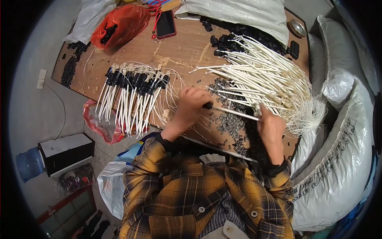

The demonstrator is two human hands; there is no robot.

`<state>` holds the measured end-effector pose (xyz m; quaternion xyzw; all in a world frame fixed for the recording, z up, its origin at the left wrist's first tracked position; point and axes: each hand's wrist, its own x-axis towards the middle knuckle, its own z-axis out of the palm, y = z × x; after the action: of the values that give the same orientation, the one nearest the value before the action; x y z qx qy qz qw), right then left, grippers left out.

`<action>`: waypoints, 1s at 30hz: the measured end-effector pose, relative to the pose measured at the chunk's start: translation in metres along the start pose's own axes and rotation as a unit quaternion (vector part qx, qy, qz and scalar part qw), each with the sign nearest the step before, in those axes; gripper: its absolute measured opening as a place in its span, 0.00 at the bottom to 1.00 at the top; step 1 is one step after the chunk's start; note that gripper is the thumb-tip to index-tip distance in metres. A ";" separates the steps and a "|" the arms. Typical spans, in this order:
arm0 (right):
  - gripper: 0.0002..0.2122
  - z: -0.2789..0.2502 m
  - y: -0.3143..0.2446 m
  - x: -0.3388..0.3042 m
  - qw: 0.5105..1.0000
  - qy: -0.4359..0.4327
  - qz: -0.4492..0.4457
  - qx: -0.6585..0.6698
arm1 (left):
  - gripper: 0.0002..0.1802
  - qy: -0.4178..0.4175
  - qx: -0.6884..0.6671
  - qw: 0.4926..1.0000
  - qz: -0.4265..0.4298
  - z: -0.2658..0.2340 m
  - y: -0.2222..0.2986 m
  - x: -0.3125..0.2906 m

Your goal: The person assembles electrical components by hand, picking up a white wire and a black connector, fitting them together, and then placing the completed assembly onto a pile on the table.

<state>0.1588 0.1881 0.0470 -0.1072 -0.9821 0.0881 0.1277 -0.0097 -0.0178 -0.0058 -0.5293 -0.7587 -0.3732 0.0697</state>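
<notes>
Over the table's front middle, my left hand (191, 104) is closed round a black plastic piece (207, 105), most of it hidden by the fingers. A thin white rod-like cord (237, 113) stretches from that piece to my right hand (271, 126), whose fingers pinch its other end. Whether the cord sits inside the black piece I cannot tell. Just beyond my right hand lies a big pile of similar white cords (262, 75) with thin strings at their ends. Left of my left hand, several white cords with black heads (137, 81) lie in a row, tips hanging past the table edge.
Small dark and clear plastic bits (229, 125) are scattered between my hands. Black parts (225, 43) spill from a white sack (238, 16) at the back. A phone (166, 24) and an orange-red bag (121, 26) are at the far left. Full white sacks (338, 159) stand on the right.
</notes>
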 end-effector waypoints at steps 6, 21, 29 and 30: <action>0.05 0.015 -0.004 0.007 0.982 0.011 -0.057 0.182 | 0.08 -0.119 -0.003 0.993 -0.019 -0.001 0.059 0.007; 0.08 0.031 -0.045 0.002 0.937 -0.043 0.031 0.345 | 0.16 -0.122 -0.294 0.873 -0.371 -0.008 0.032 0.000; 0.05 0.035 -0.036 0.003 0.972 0.011 0.045 0.229 | 0.19 -0.159 -0.065 0.962 -0.211 0.005 0.021 -0.014; 0.05 0.036 -0.035 0.003 0.973 0.010 0.040 0.226 | 0.19 -0.164 -0.079 0.960 -0.213 0.006 0.022 -0.013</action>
<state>0.1397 0.1496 0.0209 -0.1158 -0.9301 0.3121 0.1553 0.0165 -0.0204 -0.0054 -0.4130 -0.8233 -0.3460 -0.1787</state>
